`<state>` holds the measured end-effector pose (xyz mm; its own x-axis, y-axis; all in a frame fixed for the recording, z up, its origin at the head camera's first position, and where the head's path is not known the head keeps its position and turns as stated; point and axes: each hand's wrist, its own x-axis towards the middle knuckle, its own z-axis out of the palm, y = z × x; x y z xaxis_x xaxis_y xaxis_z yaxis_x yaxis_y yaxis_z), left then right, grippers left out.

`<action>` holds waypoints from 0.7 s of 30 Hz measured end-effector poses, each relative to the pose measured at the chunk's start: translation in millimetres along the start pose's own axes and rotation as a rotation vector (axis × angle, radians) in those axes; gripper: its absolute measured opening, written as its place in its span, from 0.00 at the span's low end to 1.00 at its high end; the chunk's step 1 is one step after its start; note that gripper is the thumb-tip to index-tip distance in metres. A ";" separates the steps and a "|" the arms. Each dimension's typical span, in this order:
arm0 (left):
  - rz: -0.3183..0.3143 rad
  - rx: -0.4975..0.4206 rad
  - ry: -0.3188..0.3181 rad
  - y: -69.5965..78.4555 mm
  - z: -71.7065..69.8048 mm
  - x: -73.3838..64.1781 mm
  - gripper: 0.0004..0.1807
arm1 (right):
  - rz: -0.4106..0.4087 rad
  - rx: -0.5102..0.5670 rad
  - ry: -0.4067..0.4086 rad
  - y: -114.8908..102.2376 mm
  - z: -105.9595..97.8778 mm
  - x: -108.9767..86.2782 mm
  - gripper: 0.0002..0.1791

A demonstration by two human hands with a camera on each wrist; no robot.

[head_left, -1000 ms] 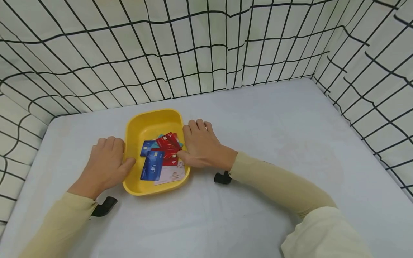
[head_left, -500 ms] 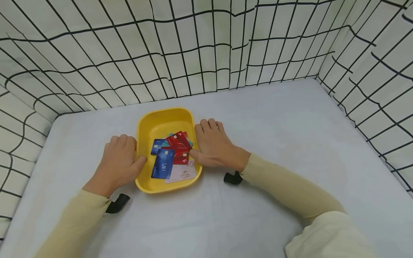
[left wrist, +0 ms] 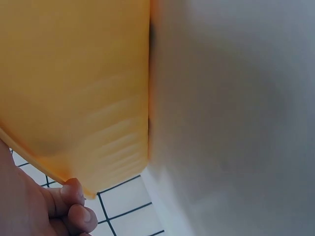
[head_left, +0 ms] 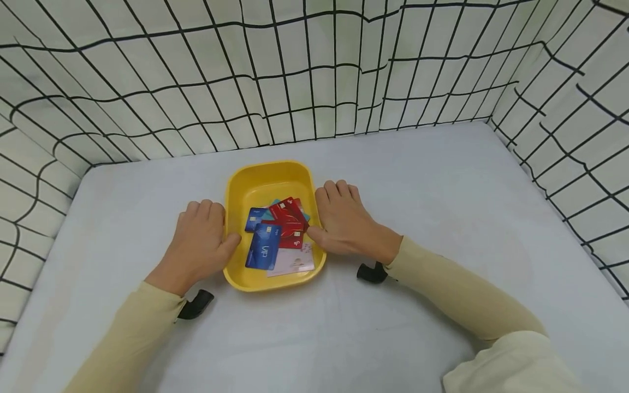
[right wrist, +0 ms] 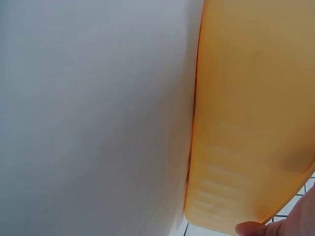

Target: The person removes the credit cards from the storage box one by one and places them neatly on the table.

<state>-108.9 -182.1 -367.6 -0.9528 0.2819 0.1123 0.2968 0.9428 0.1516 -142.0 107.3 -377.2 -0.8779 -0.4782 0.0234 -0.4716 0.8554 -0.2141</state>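
Observation:
A yellow plastic tray (head_left: 275, 184) stands on the white-covered table in the head view. Inside it lie several overlapping plastic cards: a blue VIP card (head_left: 263, 246), red cards (head_left: 290, 236), and a pale pink card (head_left: 301, 260) underneath. My left hand (head_left: 199, 243) grips the tray's left rim, thumb over the edge. On the opposite side my right hand (head_left: 348, 225) holds the right rim the same way. Both wrist views show the tray's outer wall (left wrist: 74, 73) close up, its base at the table surface, with fingertips (left wrist: 81, 216) by the rim in the left one.
Black wire mesh (head_left: 304, 71) over white sheeting walls the table's back and both sides. The white tabletop (head_left: 432, 185) stretches to the right of the tray. A black wrist mount (head_left: 196, 305) sits under each forearm.
The tray, with the cards in it, has slid to the right across the table between both hands. The view has also shifted slightly. Both hands keep their hold.

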 end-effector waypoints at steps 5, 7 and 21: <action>-0.011 -0.019 -0.018 8.6 1.5 1.9 0.14 | 0.012 0.005 -0.008 6.0 -2.5 -6.3 0.27; -0.010 -0.027 -0.018 11.6 2.7 2.1 0.14 | 0.013 0.003 -0.008 8.1 -3.4 -9.2 0.26; 0.018 -0.012 -0.002 36.2 8.9 -4.6 0.15 | -0.005 -0.001 0.024 23.9 -5.3 -32.4 0.21</action>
<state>-94.3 -147.6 -371.4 -0.9475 0.2989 0.1134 0.3144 0.9354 0.1615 -125.2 144.3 -378.0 -0.8771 -0.4780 0.0477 -0.4764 0.8530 -0.2131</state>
